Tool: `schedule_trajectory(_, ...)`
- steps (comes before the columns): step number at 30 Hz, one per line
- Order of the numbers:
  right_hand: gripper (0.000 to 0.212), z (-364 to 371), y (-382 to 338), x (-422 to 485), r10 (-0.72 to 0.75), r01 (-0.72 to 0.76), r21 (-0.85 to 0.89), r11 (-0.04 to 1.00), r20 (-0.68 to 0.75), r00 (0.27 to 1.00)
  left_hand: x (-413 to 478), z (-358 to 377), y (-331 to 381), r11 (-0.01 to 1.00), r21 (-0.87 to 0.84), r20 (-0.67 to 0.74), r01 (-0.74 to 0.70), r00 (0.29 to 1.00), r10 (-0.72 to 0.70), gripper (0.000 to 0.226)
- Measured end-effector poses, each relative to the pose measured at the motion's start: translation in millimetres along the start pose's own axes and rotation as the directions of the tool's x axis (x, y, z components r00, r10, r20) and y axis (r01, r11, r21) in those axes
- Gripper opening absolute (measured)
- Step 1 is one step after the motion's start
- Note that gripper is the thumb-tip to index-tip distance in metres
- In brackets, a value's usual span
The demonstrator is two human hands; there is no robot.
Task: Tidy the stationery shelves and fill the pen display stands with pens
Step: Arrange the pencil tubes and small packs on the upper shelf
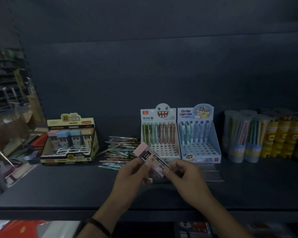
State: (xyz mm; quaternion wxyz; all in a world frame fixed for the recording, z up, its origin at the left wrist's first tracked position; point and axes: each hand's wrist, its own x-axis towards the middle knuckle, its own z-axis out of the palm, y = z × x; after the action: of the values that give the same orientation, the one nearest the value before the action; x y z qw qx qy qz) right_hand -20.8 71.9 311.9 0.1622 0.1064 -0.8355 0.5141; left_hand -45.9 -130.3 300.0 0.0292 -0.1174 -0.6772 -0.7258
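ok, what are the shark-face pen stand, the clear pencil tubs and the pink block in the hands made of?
Shark-face pen stand: printed card, matte, by its folded panels and punched holes.
Clear pencil tubs: transparent plastic, glossy; pencils show through.
Pink block: probably a rubber eraser in a printed paper sleeve; too dim to confirm.

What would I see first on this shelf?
The left hand and right hand hold a pink rectangular block in a printed sleeve, front and centre. Behind stands a white cardboard pen stand with a toothy monster face, loose colourful pens piled left of it.
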Motion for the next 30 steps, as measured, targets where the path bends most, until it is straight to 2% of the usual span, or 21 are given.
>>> schedule_trajectory(3,0.013,11.7,-14.8,11.3,-0.028,0.028,0.007,1.0,0.04,0.999,-0.1,-11.6,11.1,0.999,0.005,-0.008,-0.054,0.999,0.054,0.016)
schedule_trajectory(6,0.002,22.5,-38.4,29.3,-0.073,0.071,0.032,0.997,0.058,0.996,-2.7,-24.5,25.3,0.991,0.079,0.01,-0.11,0.994,0.11,0.018)
schedule_trajectory(9,0.008,35.3,-67.2,53.2,-0.13,0.125,0.06,0.99,0.086,0.988,0.1,-47.5,32.9,0.935,0.288,0.065,-0.208,0.978,0.198,0.021)
schedule_trajectory(11,0.011,46.1,-82.7,70.4,-0.156,0.151,0.048,0.987,0.114,0.981,1.7,-66.2,37.7,0.903,0.353,0.087,-0.244,0.97,0.228,0.019)
schedule_trajectory(16,0.009,83.0,-108.7,107.2,-0.213,0.239,-0.078,0.968,0.252,0.944,5.0,-116.6,47.5,0.886,0.385,0.051,-0.258,0.964,0.259,0.017)
schedule_trajectory(21,0.004,129.6,-131.7,139.7,-0.242,0.294,-0.156,0.943,0.285,0.927,15.6,-183.7,34.4,0.838,0.518,-0.101,-0.172,0.96,0.259,0.014)
schedule_trajectory(23,0.005,150.2,-139.5,152.5,-0.247,0.294,-0.143,0.945,0.275,0.929,19.8,-218.9,21.7,0.724,0.677,-0.152,-0.131,0.938,0.311,0.032)
schedule_trajectory(25,0.006,171.5,-148.3,165.2,-0.252,0.291,-0.126,0.948,0.259,0.932,22.5,-253.0,12.6,0.524,0.851,-0.17,-0.035,0.925,0.339,0.048)
schedule_trajectory(27,0.005,193.0,-159.2,178.2,-0.276,0.31,-0.116,0.944,0.243,0.93,21.9,-277.1,5.3,0.334,0.939,-0.193,0.081,0.927,0.321,0.055)
schedule_trajectory(28,0.006,203.9,-164.2,184.3,-0.292,0.325,-0.113,0.939,0.24,0.926,21.0,-284.8,1.6,0.286,0.95,-0.216,0.128,0.928,0.302,0.058)
schedule_trajectory(30,0.011,225.4,-173.1,196.9,-0.329,0.364,-0.112,0.925,0.244,0.912,19.8,-292.1,-5.3,0.272,0.945,-0.256,0.183,0.93,0.264,0.064)
